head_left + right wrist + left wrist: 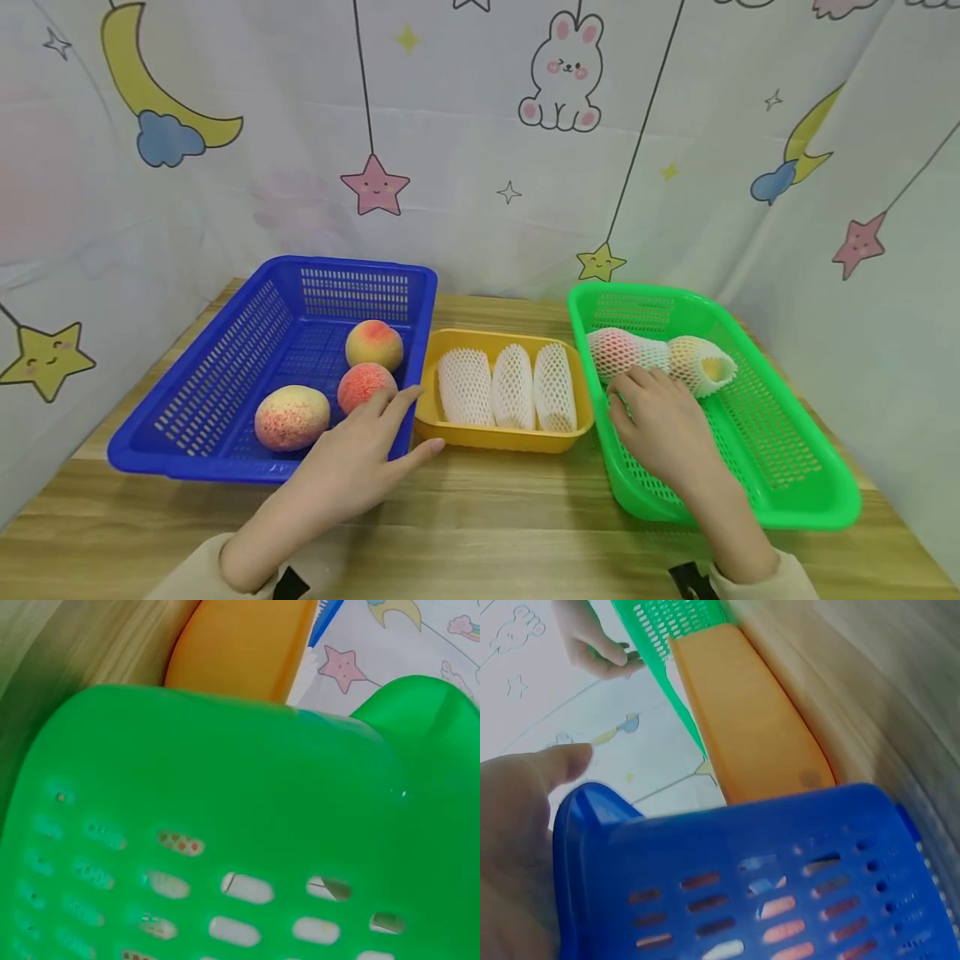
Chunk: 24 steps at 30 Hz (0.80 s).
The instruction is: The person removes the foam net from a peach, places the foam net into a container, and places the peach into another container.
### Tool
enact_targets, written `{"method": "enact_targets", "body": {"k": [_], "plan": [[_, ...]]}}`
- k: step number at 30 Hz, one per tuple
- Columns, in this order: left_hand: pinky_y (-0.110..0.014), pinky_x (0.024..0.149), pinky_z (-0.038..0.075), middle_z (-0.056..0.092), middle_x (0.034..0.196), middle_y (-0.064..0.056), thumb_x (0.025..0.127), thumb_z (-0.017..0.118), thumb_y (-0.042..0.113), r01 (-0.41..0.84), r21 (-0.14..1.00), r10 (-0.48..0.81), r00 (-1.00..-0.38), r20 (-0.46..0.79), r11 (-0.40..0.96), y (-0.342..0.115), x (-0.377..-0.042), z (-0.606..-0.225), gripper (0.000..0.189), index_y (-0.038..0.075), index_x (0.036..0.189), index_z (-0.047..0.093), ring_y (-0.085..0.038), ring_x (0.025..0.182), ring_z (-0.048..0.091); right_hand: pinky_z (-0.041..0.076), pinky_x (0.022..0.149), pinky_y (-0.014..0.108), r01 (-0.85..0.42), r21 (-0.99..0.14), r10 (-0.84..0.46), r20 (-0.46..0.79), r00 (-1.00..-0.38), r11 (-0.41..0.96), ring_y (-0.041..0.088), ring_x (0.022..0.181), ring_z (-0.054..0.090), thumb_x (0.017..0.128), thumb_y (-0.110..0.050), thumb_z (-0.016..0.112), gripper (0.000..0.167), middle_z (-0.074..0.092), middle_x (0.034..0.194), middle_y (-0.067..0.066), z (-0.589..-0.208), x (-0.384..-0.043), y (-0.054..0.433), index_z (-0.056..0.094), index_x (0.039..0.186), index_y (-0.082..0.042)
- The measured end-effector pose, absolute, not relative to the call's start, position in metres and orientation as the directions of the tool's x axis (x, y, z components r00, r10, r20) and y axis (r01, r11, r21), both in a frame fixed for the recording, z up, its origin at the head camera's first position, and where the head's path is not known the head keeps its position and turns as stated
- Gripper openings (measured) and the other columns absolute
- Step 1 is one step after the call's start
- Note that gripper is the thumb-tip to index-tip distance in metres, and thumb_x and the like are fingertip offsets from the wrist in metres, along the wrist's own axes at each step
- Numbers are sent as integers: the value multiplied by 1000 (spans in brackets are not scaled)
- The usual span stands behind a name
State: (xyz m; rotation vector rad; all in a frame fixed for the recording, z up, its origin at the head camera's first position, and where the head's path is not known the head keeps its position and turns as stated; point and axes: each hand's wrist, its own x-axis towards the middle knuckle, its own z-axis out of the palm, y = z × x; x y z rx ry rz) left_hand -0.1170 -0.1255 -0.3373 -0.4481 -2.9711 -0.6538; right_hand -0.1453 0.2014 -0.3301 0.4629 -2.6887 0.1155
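My left hand (351, 460) hovers over the front right corner of the blue basket (187, 468), thumb spread apart from the fingers. Its fingertips overlap a reddish peach (366, 385); a yellow-red peach (374, 345) sits behind and a pale speckled peach (292, 417) to the left. In the green basket (813, 500), fruits in white foam nets (621, 354) (693, 365) lie along the back left. Just in front of them is my right hand (663, 427), fingers bent downward and loosely apart in the left wrist view, with nothing visible in them.
A yellow tray (498, 437) stands between the baskets, holding three white foam net sleeves (465, 387) side by side. All stand on a wooden table (495, 517). Behind hangs a white cloth (465, 242) printed with stars and a rabbit.
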Motion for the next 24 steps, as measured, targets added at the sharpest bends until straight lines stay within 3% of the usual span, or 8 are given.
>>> {"method": "enact_targets", "body": {"k": [11,17,24], "plan": [[-43,56,53,51,131,-21,81,71,46,334,235,262,-921,289,913,-113,-112,-351,70,10,137,49,-32,93,63,43,65,36,-367,37,-347,425,-836,929,25,82,58,88,-12,60,9,65,87,3,-339,-143,212,68,87,-9],[-39,53,50,55,124,-20,79,73,45,335,134,269,-893,362,933,-111,-111,-358,70,11,136,50,-28,83,62,36,60,28,-413,137,-432,403,-807,900,18,72,53,83,-14,69,4,62,80,-1,-341,-141,217,68,84,-11],[-35,51,47,56,115,-17,78,73,45,347,55,293,-858,422,936,-110,-112,-363,70,10,135,51,-26,80,62,31,60,24,-474,237,-529,325,-784,848,12,69,45,77,-19,76,13,58,78,-6,-338,-134,224,64,81,-16]]}}
